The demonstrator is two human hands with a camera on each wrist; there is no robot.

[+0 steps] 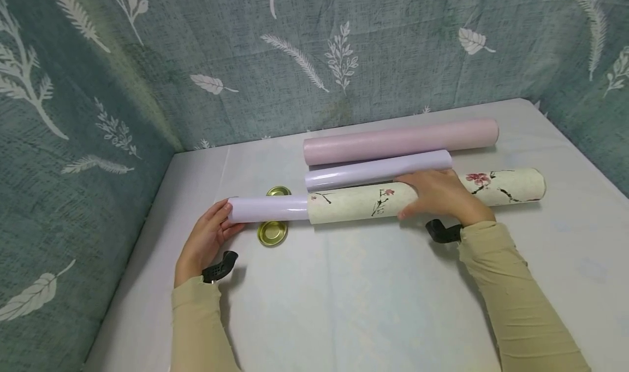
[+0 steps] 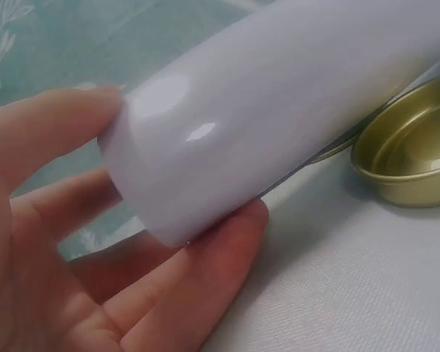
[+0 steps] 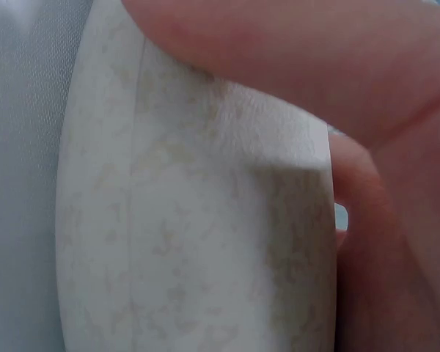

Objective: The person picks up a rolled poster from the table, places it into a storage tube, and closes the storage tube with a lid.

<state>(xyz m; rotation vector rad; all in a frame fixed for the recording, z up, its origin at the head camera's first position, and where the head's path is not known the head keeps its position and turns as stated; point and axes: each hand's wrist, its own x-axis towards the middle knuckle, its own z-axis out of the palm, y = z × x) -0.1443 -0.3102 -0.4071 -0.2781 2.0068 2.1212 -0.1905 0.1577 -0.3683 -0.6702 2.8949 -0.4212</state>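
Observation:
A glossy lavender tube (image 1: 267, 209) runs into the left mouth of a wider cream tube (image 1: 354, 204) printed with dark branches and pink blossoms. My left hand (image 1: 208, 238) holds the lavender tube by its outer left end. In the left wrist view, the thumb and fingers (image 2: 227, 257) curl round that rim. Further right, my right hand (image 1: 442, 194) lies across the cream tube and grips it from above. Its thumb (image 3: 264, 51) presses the near side in the right wrist view, with the fingers largely hidden behind the tube.
Behind the cream tube lies a second lavender tube (image 1: 378, 170), then a longer pink tube (image 1: 400, 141). A round gold lid (image 1: 272, 234) sits just in front of the held lavender tube; another gold lid (image 1: 278, 190) shows behind it. Leaf-printed cloth (image 1: 314, 60) hangs around the white table (image 1: 368, 306).

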